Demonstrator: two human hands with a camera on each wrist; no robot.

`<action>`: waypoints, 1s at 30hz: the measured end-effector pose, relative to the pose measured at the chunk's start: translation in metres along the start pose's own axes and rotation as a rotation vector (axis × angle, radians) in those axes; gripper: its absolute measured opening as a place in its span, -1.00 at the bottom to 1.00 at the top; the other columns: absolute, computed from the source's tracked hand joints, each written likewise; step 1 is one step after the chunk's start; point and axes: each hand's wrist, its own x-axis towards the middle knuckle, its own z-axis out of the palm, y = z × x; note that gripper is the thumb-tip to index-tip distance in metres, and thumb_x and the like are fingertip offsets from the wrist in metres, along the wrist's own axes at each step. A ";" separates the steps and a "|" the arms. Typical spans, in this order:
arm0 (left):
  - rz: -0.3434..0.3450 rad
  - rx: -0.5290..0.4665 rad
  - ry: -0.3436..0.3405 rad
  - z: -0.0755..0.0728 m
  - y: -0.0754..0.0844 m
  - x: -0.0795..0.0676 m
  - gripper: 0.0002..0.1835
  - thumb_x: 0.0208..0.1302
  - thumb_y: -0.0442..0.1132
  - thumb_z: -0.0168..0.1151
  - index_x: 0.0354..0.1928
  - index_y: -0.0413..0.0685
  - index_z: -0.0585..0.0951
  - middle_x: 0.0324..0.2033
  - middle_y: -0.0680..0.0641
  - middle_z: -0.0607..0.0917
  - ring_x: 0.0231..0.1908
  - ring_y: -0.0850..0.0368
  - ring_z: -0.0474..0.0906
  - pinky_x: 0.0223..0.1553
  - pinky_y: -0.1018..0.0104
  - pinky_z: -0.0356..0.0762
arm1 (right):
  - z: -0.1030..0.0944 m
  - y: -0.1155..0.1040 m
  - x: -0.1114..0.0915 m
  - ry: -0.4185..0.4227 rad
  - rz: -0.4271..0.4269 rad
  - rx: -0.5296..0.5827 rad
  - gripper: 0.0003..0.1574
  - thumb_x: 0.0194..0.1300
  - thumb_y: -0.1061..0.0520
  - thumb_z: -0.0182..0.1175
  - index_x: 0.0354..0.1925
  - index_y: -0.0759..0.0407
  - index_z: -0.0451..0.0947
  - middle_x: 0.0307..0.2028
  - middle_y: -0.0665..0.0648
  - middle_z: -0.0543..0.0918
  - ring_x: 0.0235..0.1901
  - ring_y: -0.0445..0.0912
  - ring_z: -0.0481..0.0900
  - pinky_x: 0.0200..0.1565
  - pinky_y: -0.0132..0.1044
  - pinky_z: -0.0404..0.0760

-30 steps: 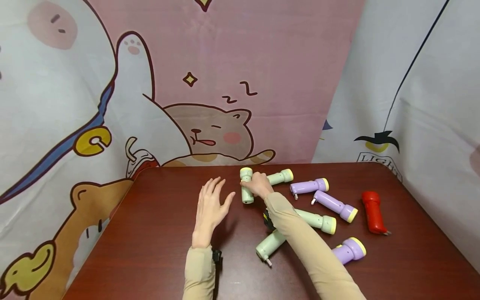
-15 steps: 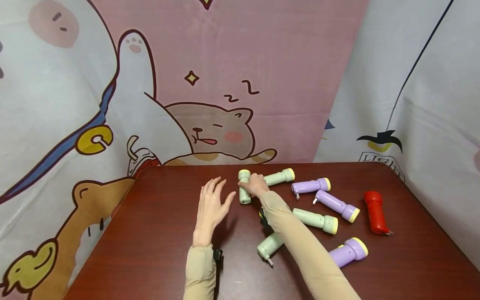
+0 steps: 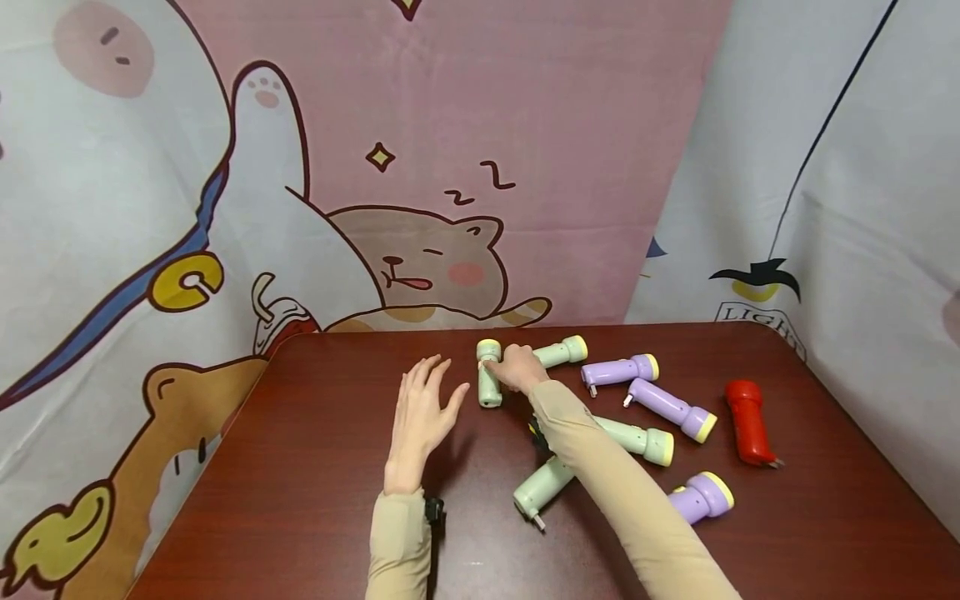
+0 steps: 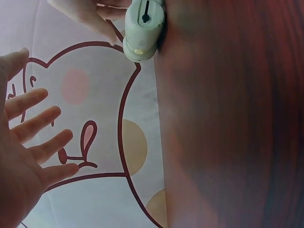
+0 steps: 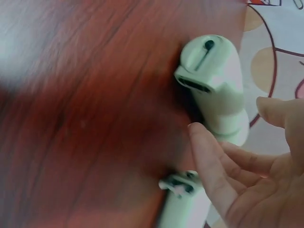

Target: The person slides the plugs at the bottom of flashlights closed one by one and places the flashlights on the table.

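A pale green flashlight lies near the table's far edge, its yellow-rimmed head pointing away from me. Just right of it is my right hand. In the right wrist view the fingers of that hand are loosely extended close to the flashlight's side, and the thumb stands apart from it; contact is unclear. My left hand hovers left of the flashlight, fingers spread and holding nothing. Behind my right hand, a second green flashlight is partly hidden.
Two more green flashlights lie partly under my right forearm. Purple flashlights and a red flashlight lie to the right, some with prongs folded out. A cartoon cloth hangs behind the table.
The nearest green flashlight has shifted slightly left. My right hand went a little left with it, then drew back slightly right. My left hand has stayed put.
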 end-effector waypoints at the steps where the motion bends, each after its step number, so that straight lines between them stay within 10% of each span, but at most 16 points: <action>1: -0.002 -0.001 0.000 0.000 0.000 0.000 -0.49 0.27 0.04 0.20 0.14 -0.14 0.54 0.17 -0.19 0.53 0.24 -0.19 0.38 0.29 -0.25 0.22 | -0.003 0.001 -0.002 -0.004 0.000 -0.006 -0.45 0.30 -0.19 0.13 -0.62 0.18 0.52 -0.80 0.06 0.48 -0.76 -0.13 0.45 -0.64 -0.34 0.37; 18: -0.008 -0.009 -0.021 0.001 0.003 0.000 -0.49 0.27 0.04 0.19 0.14 -0.15 0.53 0.16 -0.18 0.53 0.24 -0.18 0.38 0.31 -0.22 0.20 | -0.035 0.002 -0.077 -0.036 -0.190 -0.212 -0.65 0.19 -0.14 0.25 -0.51 0.07 0.52 -0.57 0.01 0.55 -0.56 -0.09 0.50 -0.53 -0.23 0.40; 30: 0.004 -0.008 -0.022 0.003 0.003 0.000 -0.51 0.27 0.04 0.19 0.12 -0.14 0.55 0.15 -0.18 0.55 0.22 -0.16 0.40 0.31 -0.17 0.24 | -0.041 0.011 -0.132 -0.071 -0.065 -0.396 -0.53 0.16 -0.18 0.27 -0.66 0.09 0.52 -0.47 0.18 0.63 -0.50 0.07 0.58 -0.54 -0.06 0.48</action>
